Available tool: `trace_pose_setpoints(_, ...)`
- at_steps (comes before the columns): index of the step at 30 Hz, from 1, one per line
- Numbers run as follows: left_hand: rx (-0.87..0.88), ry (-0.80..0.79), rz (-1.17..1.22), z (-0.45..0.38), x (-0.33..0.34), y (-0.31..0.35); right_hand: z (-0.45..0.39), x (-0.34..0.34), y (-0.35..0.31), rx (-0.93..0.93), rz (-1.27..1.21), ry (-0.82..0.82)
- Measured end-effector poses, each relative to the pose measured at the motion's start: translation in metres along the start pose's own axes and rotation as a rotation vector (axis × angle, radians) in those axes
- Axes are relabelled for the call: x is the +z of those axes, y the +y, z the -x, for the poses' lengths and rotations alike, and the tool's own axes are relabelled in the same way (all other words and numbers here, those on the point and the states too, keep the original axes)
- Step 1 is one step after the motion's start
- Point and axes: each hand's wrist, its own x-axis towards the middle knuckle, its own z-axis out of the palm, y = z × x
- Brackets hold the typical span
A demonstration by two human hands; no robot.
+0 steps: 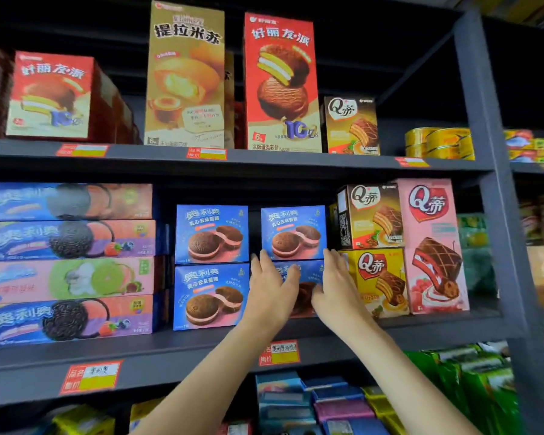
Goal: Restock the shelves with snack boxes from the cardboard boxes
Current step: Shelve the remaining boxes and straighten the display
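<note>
Head view: I see both hands on a blue Oreo cake box (308,279), bottom of a two-high stack on the middle shelf (170,350). Glossy card, squared edges, chocolate sandwich cakes printed on the front. Left hand (272,291) lies flat-fingered against its face at 9 o'clock; right hand (338,288) at 3 o'clock, fingers extended along the box edge, neither clenched. Identical box (292,232) sits on top at 12. Yellow Q-brand box (377,282) just beside at 3.
</note>
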Motion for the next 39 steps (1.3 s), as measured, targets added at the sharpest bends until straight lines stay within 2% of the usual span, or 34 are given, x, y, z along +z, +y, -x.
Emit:
trace_pose_setpoints(12,0.050,0.080,0.010,0.014,-0.003,0.007,0.008,-0.005,-0.002,0.018,-0.016,-0.016)
trace_pose_setpoints(22,0.071,0.043,0.042,0.027,0.000,0.014,0.019,-0.020,-0.003,0.007,-0.018,-0.013)
trace_pose_setpoints(27,0.078,0.086,-0.003,0.028,0.000,0.017,0.022,-0.023,-0.001,-0.009,-0.016,0.001)
trace_pose_setpoints(39,-0.001,0.054,0.178,0.017,0.012,0.007,0.025,-0.024,0.004,-0.023,-0.010,-0.003)
